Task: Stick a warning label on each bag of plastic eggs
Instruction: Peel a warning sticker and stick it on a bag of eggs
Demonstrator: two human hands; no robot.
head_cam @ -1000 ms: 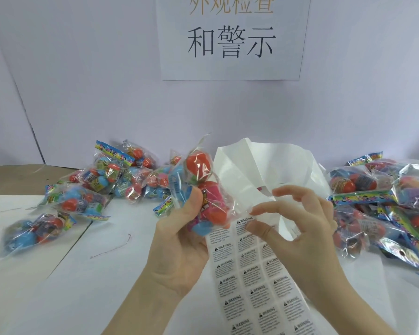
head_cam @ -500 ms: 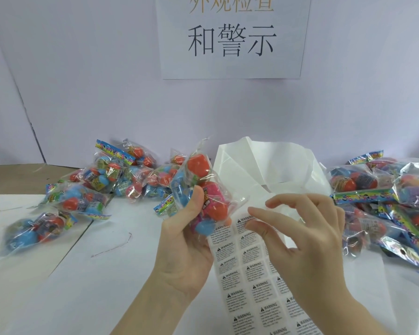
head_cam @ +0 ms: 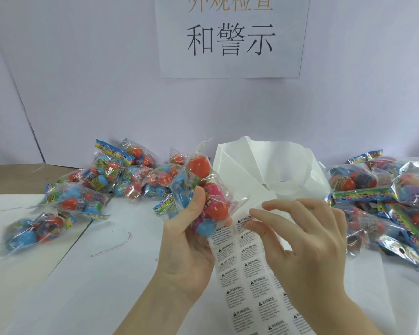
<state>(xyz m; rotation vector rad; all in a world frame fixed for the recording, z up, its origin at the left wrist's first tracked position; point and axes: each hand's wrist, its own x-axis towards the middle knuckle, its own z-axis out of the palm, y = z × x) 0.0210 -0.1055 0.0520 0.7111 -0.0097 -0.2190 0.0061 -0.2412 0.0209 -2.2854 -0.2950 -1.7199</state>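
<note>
The left hand point(head_cam: 186, 243) grips 1 bag of plastic eggs point(head_cam: 202, 189) upright above the table point(head_cam: 70, 286), thumb curled over its front. Just beside it, the right hand point(head_cam: 307, 243) pinches a warning label point(head_cam: 246, 220) at the top of the label sheet point(head_cam: 247, 281) between thumb and forefinger, its other fingers spread. The sheet runs down between both wrists. More bags lie piled at the left point(head_cam: 111, 177) and right point(head_cam: 382, 197), with crumpled white paper point(head_cam: 259, 165) between them.

left hand point(head_cam: 189, 240) raised, fingers curled, thumb up; right hand point(head_cam: 302, 235) fingers spread, thumb-forefinger pinching.
</note>
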